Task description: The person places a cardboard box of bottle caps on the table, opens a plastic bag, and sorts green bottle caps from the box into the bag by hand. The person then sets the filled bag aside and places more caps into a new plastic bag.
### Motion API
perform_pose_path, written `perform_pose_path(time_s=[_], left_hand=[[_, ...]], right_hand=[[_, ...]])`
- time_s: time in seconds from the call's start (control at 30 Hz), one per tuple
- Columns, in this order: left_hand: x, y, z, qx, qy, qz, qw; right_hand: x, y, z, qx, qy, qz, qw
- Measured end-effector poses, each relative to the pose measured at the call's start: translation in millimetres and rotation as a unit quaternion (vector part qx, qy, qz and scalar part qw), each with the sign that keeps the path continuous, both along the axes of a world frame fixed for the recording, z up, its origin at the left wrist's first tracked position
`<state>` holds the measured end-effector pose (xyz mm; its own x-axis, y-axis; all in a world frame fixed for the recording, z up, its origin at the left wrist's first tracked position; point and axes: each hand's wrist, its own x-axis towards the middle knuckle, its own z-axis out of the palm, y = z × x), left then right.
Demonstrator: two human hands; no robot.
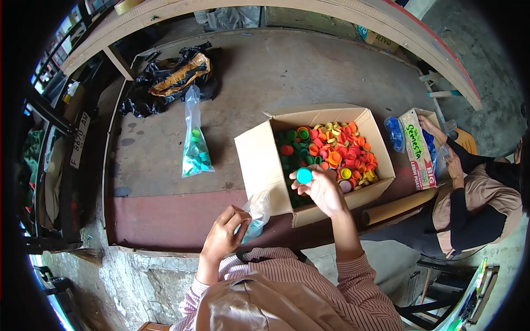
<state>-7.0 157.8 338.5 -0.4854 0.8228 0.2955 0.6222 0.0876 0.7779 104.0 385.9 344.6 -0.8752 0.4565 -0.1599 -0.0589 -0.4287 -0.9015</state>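
Between the fingers of my right hand is a turquoise bottle cap, held above the near left part of an open cardboard box. Loose bottle caps in red, orange, yellow and green lie inside that box. My left hand pinches the edge of a clear plastic bag in front of the box's left flap. Some turquoise caps show low in this bag, partly behind my fingers. Farther left, a second clear bag of green and turquoise caps lies on the table.
Crumpled black plastic lies at the table's back left. At the right, another person's hands are at a printed carton with blue items. A cardboard roll lies near the front edge. A wooden beam crosses the far side.
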Motion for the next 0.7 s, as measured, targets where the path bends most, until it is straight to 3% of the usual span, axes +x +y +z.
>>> perform_pose_path(time_s=[0.03,0.07,0.17,0.23,0.27,0.3,0.37,0.43,0.5,0.57,0.6,0.63,0.67,0.7], left_hand=[[1,1,-1,0.003,0.002,-0.007,1.0],[1,2,-2,0.003,0.001,-0.009,1.0],[2,2,-1,0.006,0.001,-0.009,1.0],[3,2,1,0.009,-0.002,-0.012,1.0],[3,2,1,0.008,-0.002,-0.013,1.0],[3,2,1,0.011,0.004,-0.011,1.0],[3,2,1,0.014,0.009,-0.013,1.0],[3,2,2,0.004,0.004,-0.011,1.0],[3,3,3,0.008,0.006,-0.008,1.0],[3,2,2,0.008,0.007,-0.004,1.0],[2,2,1,0.011,0.01,-0.008,1.0],[2,2,0,0.014,0.013,-0.013,1.0],[2,3,0,0.017,0.013,-0.014,1.0],[3,4,1,0.015,0.012,-0.014,1.0]], right_hand=[[2,-2,1,-0.112,0.044,0.02,0.992],[3,-5,3,-0.147,0.054,0.026,0.987],[-2,-13,4,-0.094,0.078,0.025,0.992],[-5,-28,16,0.203,-0.01,0.028,0.979],[-10,-37,12,0.333,0.018,0.04,0.942],[-13,-46,7,0.457,0.046,0.049,0.887],[-9,-65,19,0.674,-0.035,0.093,0.732],[-10,-74,9,0.615,-0.054,0.113,0.779],[-6,-56,17,0.612,-0.043,0.089,0.785],[-6,-18,12,0.63,-0.044,-0.053,0.773],[-2,5,3,0.613,-0.1,-0.101,0.778],[5,33,-15,0.624,-0.137,-0.108,0.762],[18,54,-22,0.655,-0.211,-0.002,0.726],[25,59,-26,0.712,-0.245,0.039,0.657]])
